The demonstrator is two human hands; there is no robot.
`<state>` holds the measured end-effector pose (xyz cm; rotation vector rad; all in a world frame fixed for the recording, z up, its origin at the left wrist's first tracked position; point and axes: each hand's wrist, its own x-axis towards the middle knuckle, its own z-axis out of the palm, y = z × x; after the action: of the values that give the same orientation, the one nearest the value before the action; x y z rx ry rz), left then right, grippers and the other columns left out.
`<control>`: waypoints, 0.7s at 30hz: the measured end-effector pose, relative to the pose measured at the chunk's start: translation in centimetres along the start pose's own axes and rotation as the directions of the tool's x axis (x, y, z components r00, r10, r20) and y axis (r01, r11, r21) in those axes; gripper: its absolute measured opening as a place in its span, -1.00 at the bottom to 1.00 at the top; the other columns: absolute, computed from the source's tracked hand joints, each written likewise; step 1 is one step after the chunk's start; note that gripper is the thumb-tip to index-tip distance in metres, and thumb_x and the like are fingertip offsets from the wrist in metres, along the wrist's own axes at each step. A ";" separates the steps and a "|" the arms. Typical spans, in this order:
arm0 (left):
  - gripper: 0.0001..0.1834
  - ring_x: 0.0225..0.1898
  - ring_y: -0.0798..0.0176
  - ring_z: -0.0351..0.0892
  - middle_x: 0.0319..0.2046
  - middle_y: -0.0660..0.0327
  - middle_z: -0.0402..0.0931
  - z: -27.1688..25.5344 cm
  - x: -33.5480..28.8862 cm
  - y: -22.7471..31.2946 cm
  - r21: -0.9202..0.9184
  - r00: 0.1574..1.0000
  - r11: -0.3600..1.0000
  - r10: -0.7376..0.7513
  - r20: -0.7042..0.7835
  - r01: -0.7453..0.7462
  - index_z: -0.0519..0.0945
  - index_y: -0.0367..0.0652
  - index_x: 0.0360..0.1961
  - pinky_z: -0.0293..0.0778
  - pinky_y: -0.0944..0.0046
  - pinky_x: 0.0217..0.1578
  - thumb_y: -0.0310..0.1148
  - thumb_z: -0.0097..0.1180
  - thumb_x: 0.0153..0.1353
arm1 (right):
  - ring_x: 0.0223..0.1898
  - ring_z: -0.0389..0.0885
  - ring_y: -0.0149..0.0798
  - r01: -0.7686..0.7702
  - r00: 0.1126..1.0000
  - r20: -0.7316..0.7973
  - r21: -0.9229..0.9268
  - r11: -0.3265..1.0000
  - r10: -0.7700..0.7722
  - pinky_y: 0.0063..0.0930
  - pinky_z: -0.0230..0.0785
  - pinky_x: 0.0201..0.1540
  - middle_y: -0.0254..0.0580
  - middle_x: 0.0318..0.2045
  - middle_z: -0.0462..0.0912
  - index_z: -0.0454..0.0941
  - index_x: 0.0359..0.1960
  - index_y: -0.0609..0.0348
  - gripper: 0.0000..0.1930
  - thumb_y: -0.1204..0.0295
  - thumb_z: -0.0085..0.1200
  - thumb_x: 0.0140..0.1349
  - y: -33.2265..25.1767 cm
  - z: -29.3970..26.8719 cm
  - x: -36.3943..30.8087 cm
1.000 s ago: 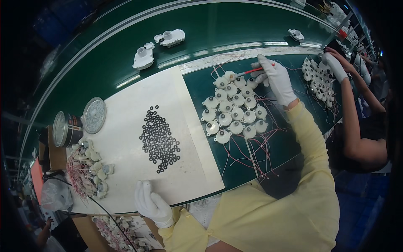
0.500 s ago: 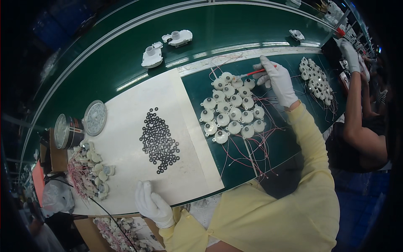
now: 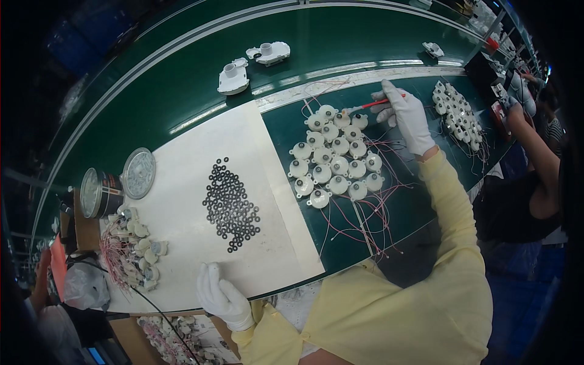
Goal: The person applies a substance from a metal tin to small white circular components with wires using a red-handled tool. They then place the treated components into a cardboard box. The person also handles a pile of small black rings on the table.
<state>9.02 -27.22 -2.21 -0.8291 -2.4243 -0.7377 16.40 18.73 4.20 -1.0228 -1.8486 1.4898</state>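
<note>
My right hand [image 3: 404,115], in a white glove, pinches a thin red-handled brush [image 3: 380,103]. Its pale tip reaches the far row of a cluster of round white motor-like parts [image 3: 339,146] with dark centres and pink-red wires; whether it touches one I cannot tell. My left hand [image 3: 220,298], also gloved, lies at the near edge of the white sheet [image 3: 176,243], fingers stretched out and nothing in them. Beyond it on the sheet spreads a patch of small black rings [image 3: 231,207].
At left stand a tin [image 3: 101,193], a round lid [image 3: 139,173] and a heap of wired parts [image 3: 131,249]. A cardboard box [image 3: 125,337] of similar parts sits below. White housings [image 3: 233,79] ride the green belt [image 3: 340,36]. More parts [image 3: 456,115] lie near a co-worker's arm [image 3: 535,140].
The white housings on the belt have shifted right. My right hand and the brush have moved slightly right. The co-worker's arm at right has changed position. My left hand stays put.
</note>
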 end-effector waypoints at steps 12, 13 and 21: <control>-0.68 0.02 -0.19 0.55 -0.07 0.00 0.62 0.0 -0.2 -0.1 -0.009 1.000 1.000 -0.008 0.003 0.008 0.59 -0.34 0.00 0.42 -0.10 0.03 -0.47 -0.10 0.33 | -0.61 0.56 -0.55 0.009 1.000 -0.023 0.030 0.999 -0.009 -0.75 0.20 -0.61 -0.19 -0.44 0.71 0.65 -0.22 0.25 -0.50 -0.03 0.02 0.39 1.3 -0.9 -0.2; -0.68 0.02 -0.20 0.55 -0.07 0.00 0.62 0.0 -0.2 -0.1 -0.011 1.000 1.000 -0.010 0.004 0.010 0.59 -0.34 0.00 0.42 -0.10 0.02 -0.47 -0.10 0.32 | -0.60 0.56 -0.56 0.001 1.000 -0.022 0.035 0.999 0.000 -0.75 0.20 -0.60 -0.21 -0.44 0.71 0.65 -0.23 0.24 -0.50 -0.04 0.02 0.39 1.3 -1.3 -0.3; -0.68 0.02 -0.19 0.55 -0.07 0.01 0.61 0.1 -0.2 -0.3 -0.017 1.000 1.000 0.021 -0.005 -0.021 0.57 -0.33 0.02 0.43 -0.10 0.02 -0.48 -0.11 0.32 | -0.59 0.55 -0.57 -0.025 0.998 -0.052 0.020 0.999 0.026 -0.76 0.19 -0.59 -0.25 -0.44 0.70 0.67 -0.20 0.21 -0.51 -0.03 0.00 0.39 1.3 -2.5 -0.5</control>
<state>8.88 -27.46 -2.50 -0.8578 -2.4046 -0.7526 18.92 19.84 3.51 -1.0699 -1.7877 1.4787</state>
